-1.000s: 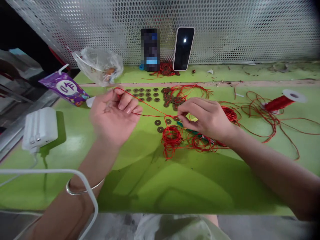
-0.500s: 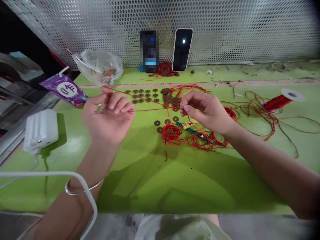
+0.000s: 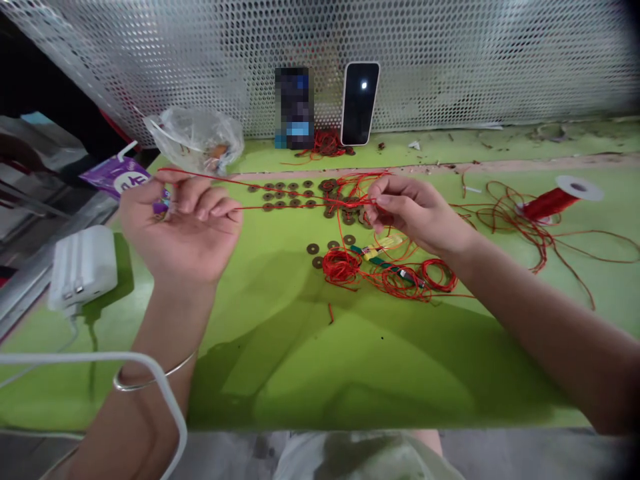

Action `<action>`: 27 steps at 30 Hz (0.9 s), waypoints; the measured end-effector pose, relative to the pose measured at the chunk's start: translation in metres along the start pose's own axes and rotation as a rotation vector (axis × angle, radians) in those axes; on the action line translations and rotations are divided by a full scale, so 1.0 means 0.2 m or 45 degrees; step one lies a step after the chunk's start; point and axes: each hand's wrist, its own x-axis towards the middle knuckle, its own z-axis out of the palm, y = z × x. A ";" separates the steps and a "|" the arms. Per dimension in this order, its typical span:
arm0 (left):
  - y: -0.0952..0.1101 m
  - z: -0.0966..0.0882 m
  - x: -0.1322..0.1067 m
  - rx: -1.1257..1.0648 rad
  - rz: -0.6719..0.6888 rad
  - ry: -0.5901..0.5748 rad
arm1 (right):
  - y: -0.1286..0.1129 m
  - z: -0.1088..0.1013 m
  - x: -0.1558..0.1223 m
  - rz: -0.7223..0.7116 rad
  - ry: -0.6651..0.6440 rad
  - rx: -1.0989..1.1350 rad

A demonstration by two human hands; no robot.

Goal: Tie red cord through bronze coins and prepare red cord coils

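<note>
Between my two hands a red cord [image 3: 280, 194] is stretched in two strands. My left hand [image 3: 183, 227], palm up with curled fingers, holds one strand at the index finger and the other near the little finger. My right hand [image 3: 413, 212] pinches the cord where the strands meet, between thumb and index finger. Under the strands lie rows of round coins with holes [image 3: 295, 195]. A coiled bundle of red cord [image 3: 342, 267] rests on the green table [image 3: 280, 367], and a thin strand runs up from it towards my right hand.
A spool of red cord [image 3: 553, 201] lies at the right among loose loops. Two phones [image 3: 360, 103] lean on the perforated metal panel [image 3: 440, 67]. A white power bank [image 3: 84, 267], a purple drink pouch [image 3: 113, 175] and a plastic bag [image 3: 197, 137] are at the left. A green-handled tool [image 3: 395, 267] lies among the cord.
My left hand has moved left, away from my right hand, drawing the two strands longer and closer together. My right hand has stayed in nearly the same place, still pinching.
</note>
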 end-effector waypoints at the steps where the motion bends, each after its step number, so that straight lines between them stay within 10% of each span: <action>1: 0.00 -0.01 0.00 0.012 0.001 0.027 | 0.00 0.00 0.00 0.006 -0.017 0.006; 16: 0.03 -0.19 0.11 0.777 0.379 0.128 | 0.01 -0.01 -0.01 0.048 -0.062 0.138; 27: 0.03 -0.24 0.21 0.851 0.651 0.751 | 0.02 -0.02 0.01 0.012 0.165 0.378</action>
